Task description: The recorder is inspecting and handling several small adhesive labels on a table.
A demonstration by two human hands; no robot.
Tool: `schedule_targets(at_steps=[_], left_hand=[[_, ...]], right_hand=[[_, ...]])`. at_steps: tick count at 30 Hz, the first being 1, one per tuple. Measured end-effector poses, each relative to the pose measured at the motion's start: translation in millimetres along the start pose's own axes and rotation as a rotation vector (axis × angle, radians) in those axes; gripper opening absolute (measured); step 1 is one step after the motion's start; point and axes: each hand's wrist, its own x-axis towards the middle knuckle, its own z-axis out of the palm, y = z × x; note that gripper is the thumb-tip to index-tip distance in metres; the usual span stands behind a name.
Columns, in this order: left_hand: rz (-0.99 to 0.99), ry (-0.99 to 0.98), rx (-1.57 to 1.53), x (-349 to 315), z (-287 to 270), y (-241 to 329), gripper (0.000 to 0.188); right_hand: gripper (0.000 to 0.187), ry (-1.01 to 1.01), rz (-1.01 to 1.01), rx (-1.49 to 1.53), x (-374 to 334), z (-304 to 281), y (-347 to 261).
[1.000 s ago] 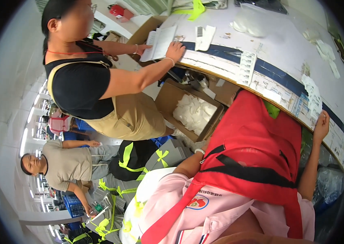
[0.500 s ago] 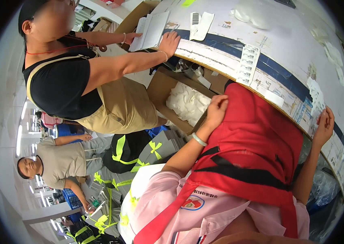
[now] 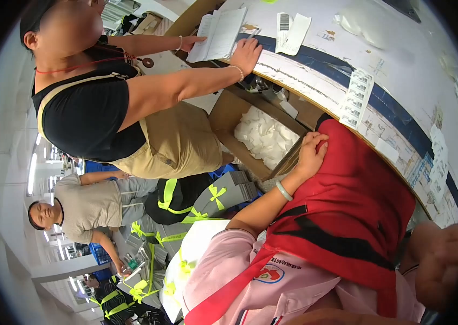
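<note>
My left hand [image 3: 313, 154] rests on the red apron [image 3: 348, 179] over my lap, its fingers loosely bent with nothing in them. At the lower right my right hand [image 3: 445, 260] is raised near the camera, off the table. It is dim and smeared, so its grip cannot be made out. On the table [image 3: 342, 51] lies a strip of printed labels [image 3: 357, 97], beyond my left hand. Another curled label strip [image 3: 438, 162] lies at the right, above my right hand. A blank white slip [image 3: 387, 150] sits by the table edge between them.
A co-worker [image 3: 85, 119] at the left rests both hands by an open notebook [image 3: 217, 35]. Two tags [image 3: 294, 35] lie nearby. Below the table stands a carton [image 3: 229, 116] of white paper scraps. Grey bundles [image 3: 223, 197] with yellow ties and another person [image 3: 91, 203] are behind.
My right hand has left the label strip at the table's right and come back toward me and the camera. My left hand stays on the apron. The view has shifted slightly.
</note>
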Motion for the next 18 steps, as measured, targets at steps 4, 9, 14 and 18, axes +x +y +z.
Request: schedule_targets(at_steps=[4,9,14,18], left_hand=[[0.006,0.012,0.016,-1,0,-3,0.019],[0.037,0.008,0.039,1,-1,-6,0.018],[0.013,0.019,0.045,0,-9,-9,0.018],[0.054,0.025,0.022,1,1,-4,0.018]], right_hand=[[0.011,0.017,-0.062,0.073,45,32,-6],[0.013,0.019,-0.157,0.103,69,31,-28],[0.017,0.019,-0.213,0.211,131,85,-51],[0.022,0.078,-0.264,0.291,96,46,-41]])
